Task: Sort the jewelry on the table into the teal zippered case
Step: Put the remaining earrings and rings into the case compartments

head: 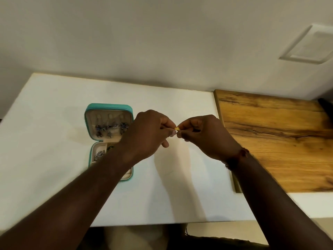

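The teal zippered case [108, 106] lies open on the white table [54, 109], left of centre. Its cream lid holds several silver and blue pieces [110, 128], and more jewelry [99, 154] sits in the lower tray. My left forearm covers the tray's right part. A small gold ring [177, 129] hangs in the air right of the case. My left hand [149, 132] and my right hand [201, 136] both pinch it between fingertips, above the table.
A wooden board [273, 138] lies on the table's right side, close to my right wrist, which wears a red beaded bracelet [241, 154]. A pale wall rises behind the table. The table's front edge runs under my forearms.
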